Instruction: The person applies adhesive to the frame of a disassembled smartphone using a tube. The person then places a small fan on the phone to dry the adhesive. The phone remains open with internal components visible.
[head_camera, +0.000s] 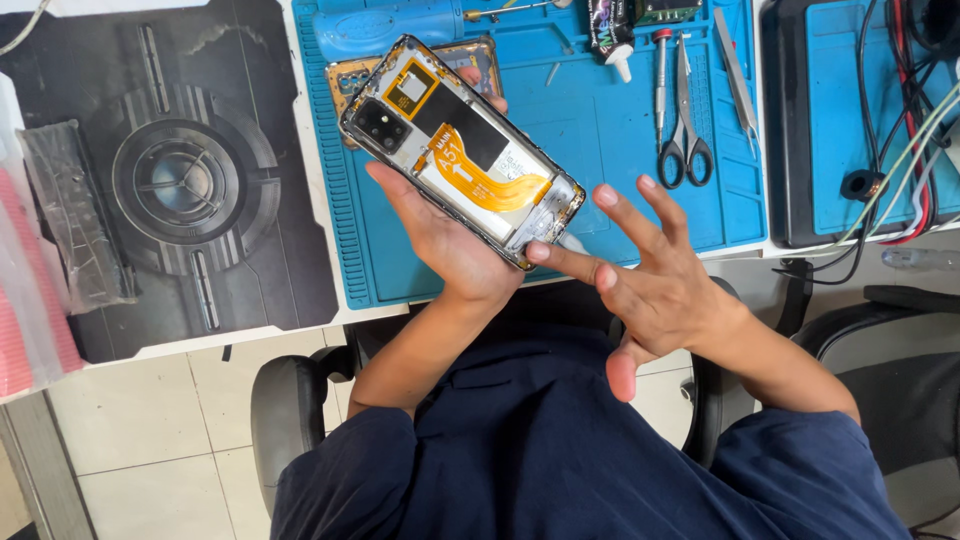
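In the head view, an opened phone (462, 152) with its back cover off is held above the blue work mat (600, 120), tilted so that its camera end points up and to the left of the mat and its lower end hangs over the mat's near edge. The left hand (445, 240) is cupped under the phone, palm beneath the frame, with a fingertip showing past the far long edge; its grip is closed around the phone. The right hand (650, 275) is spread just beyond the mat's near edge, its fingers apart and clamped on nothing, with one fingertip (540, 252) laid against the phone's lower corner. Inside the frame an orange flex ribbon, a black shield and the camera block are exposed. The phone is judged to be light and stiff along its metal rim but fragile across the open middle: the ribbon is soft and likely to tear or crease, and the glass on the hidden face is probably slippery. It is best taken by the two long edges of the frame, never by the ribbon or the boards. On the mat's far part a second phone frame (345, 78) lies partly hidden behind the held phone, and to the right of that lie scissors (685, 150), a screwdriver (661, 75), tweezers (737, 75) and a glue tube (610, 35). Left of the mat a dark printed pad (200, 250) covers the surface.
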